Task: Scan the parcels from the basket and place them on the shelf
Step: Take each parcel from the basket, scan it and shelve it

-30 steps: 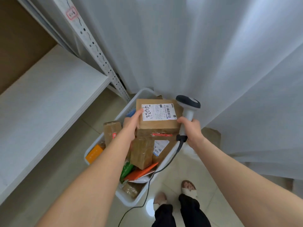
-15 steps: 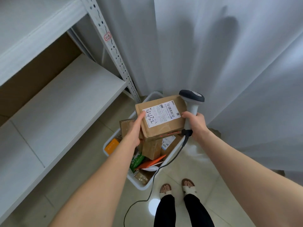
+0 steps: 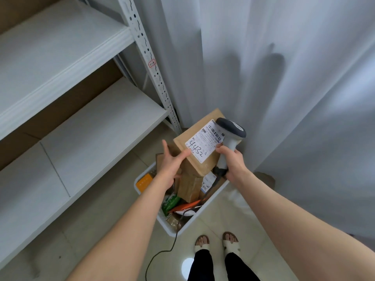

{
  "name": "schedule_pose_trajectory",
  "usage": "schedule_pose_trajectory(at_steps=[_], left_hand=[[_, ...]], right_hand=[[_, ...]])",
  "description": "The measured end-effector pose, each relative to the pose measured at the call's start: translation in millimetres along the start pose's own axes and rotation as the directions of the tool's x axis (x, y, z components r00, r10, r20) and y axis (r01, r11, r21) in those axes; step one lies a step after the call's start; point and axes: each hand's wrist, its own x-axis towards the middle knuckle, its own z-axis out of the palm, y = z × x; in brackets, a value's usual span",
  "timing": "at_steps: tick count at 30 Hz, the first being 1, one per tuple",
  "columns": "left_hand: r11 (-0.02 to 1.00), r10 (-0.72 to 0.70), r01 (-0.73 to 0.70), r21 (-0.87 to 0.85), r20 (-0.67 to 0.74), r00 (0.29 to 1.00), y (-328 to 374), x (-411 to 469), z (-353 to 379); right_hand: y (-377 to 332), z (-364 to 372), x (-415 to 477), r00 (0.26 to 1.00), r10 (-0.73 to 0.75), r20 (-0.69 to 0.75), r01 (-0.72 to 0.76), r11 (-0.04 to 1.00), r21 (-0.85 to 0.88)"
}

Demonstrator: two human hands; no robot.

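- Two boards of the shelf (image 3: 60,57) run off the left edge, and its perforated upright (image 3: 142,39) carries a small red-edged tag (image 3: 152,63) too small to read
- Small print on the parcel's label (image 3: 203,145) cannot be made out beyond a handwritten 4432, and the scanner (image 3: 230,132) head covers the label's far corner
- Pale floor tiles (image 3: 223,216) lie below, and a white curtain (image 3: 284,78) fills the right side
- On the floor between shelf and curtain, the white basket (image 3: 172,227) holds an orange box (image 3: 144,182), brown cartons (image 3: 189,188) and a green packet (image 3: 170,201); the scanner's cable (image 3: 162,252) crosses its near rim
- Above the basket, the left hand (image 3: 172,165) holds the parcel (image 3: 194,159) tilted: thumb splayed free, forefinger straight on the label's corner, other fingers beneath (mostly hidden)
- The right hand (image 3: 233,161) is wrapped round the scanner's grip
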Motion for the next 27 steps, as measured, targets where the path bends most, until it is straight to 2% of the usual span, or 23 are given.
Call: schedule_pose_trajectory(at_steps=[3,6,11,17,20,24,27], left_hand=[[0.993,0.076,-0.075,0.088,-0.008,0.997,9,-8,-4],[0.989,0.084,-0.079,0.128,-0.033,0.996,17,-15,-12],[0.981,-0.019,0.017,0.193,0.006,1.000,32,-22,-26],[0.939,-0.153,0.093,0.331,0.160,0.975,43,-34,-44],[0.955,-0.132,0.086,0.284,0.150,0.980,38,-36,-44],[0.975,-0.046,0.033,0.218,0.054,0.997,27,-38,-39],[0.992,-0.029,0.028,0.121,0.009,1.000,19,-37,-39]], right_hand=[[-4,0,-9,1.000,-0.019,0.018,0.020,1.000,-0.022],[-11,0,-18,0.998,-0.044,0.048,0.048,0.995,-0.089],[-30,-2,-31,0.986,-0.093,0.140,0.122,0.969,-0.215],[-40,0,-40,0.978,-0.125,0.170,0.173,0.936,-0.308],[-40,2,-44,0.974,-0.145,0.174,0.198,0.917,-0.347],[-33,8,-53,0.968,-0.219,0.121,0.248,0.902,-0.354],[-28,13,-63,0.949,-0.276,0.150,0.312,0.884,-0.348]])
